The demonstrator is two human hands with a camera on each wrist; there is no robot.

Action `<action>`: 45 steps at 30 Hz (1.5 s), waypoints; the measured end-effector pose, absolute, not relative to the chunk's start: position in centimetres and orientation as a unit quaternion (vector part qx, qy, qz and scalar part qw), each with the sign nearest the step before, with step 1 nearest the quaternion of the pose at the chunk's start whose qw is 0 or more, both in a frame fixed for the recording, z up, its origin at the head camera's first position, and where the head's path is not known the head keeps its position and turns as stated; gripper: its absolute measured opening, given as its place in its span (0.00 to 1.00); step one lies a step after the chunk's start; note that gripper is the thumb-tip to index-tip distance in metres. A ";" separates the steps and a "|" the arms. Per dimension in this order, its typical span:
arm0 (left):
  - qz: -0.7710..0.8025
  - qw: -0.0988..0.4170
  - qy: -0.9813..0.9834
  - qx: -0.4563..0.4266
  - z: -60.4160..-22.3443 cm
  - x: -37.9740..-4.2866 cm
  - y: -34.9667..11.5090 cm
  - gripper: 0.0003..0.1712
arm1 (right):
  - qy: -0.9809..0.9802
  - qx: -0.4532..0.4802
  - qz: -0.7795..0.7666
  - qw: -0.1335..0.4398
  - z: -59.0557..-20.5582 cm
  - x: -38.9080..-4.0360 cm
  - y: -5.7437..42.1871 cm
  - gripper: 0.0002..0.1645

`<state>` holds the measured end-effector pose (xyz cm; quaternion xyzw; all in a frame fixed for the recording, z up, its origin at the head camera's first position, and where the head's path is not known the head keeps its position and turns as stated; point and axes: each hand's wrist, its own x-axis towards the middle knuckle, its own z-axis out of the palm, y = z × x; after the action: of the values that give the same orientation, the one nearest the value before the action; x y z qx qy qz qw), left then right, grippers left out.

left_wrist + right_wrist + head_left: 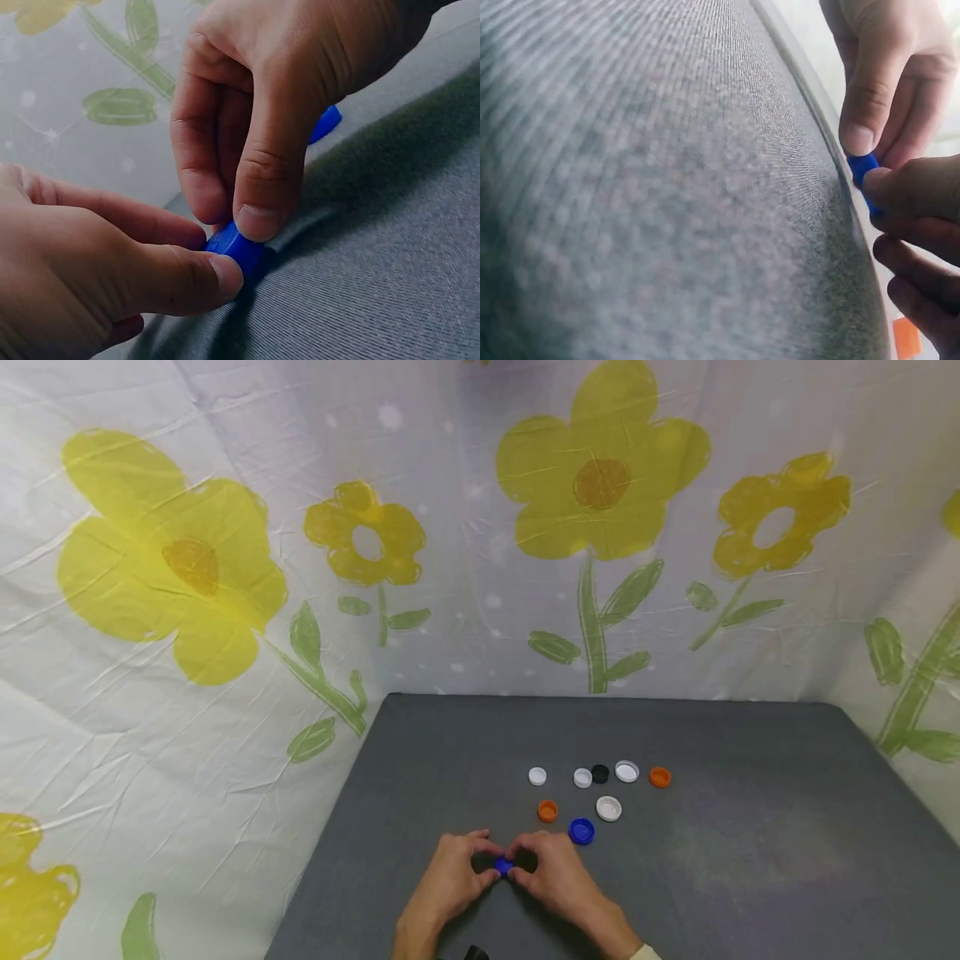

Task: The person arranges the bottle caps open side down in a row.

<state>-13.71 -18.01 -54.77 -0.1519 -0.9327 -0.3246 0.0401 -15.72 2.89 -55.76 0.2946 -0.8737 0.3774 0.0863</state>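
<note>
Apparently mid-work, my left hand and right hand pinch a small round blue plastic cap, eight round mixed-colour plastic caps lying untouched.

The small blue cap is smooth plastic with a slight sheen. The grey table cover is matt, finely ribbed cloth; the floral backdrop facing us is creased, faintly glossy sheeting.

Perhaps a makeshift studio — flower-printed sheeting around a grey table.
</note>
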 end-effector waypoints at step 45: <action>-0.323 0.140 -0.918 -0.181 -50.5 -17.2 -16.0 0.24 | -0.893 0.219 0.367 0.143 -50.8 -18.6 6.5 0.11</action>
<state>-17.23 -16.00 -50.51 -0.1808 -0.9185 -0.3227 0.1402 -18.56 6.49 -50.84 0.2186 -0.8927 0.3672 0.1433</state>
